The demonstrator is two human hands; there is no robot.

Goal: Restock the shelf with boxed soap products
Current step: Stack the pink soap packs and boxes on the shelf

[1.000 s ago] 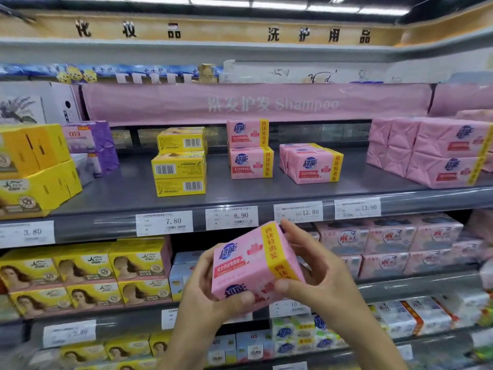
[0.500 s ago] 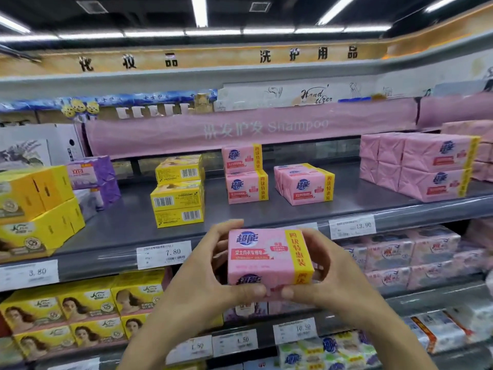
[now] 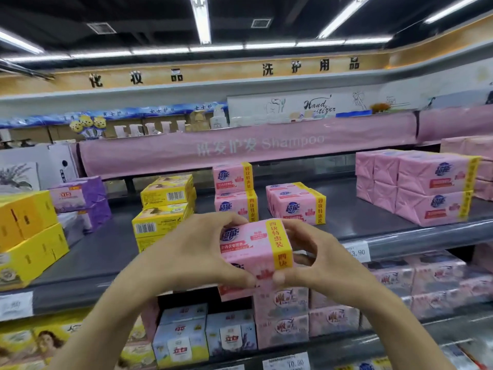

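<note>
Your left hand [image 3: 192,252] and right hand [image 3: 320,260] grip a pink wrapped soap pack with a yellow band [image 3: 256,247] over the grey metal shelf's [image 3: 346,222] front edge. Bare deck lies right of the stacked pink packs [image 3: 234,193]. Your right hand cuts off a white price label [image 3: 357,251].

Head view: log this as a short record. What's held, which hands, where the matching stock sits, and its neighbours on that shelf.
held: pink pack, in the air before the shelf, not yet set down
left hand: grips the pack's left side
right hand: grips the pack's right side
matching stock: stack of two and a low group beside it, on the shelf
neighbours: yellow boxes to the left, large pink stack to the right
</note>
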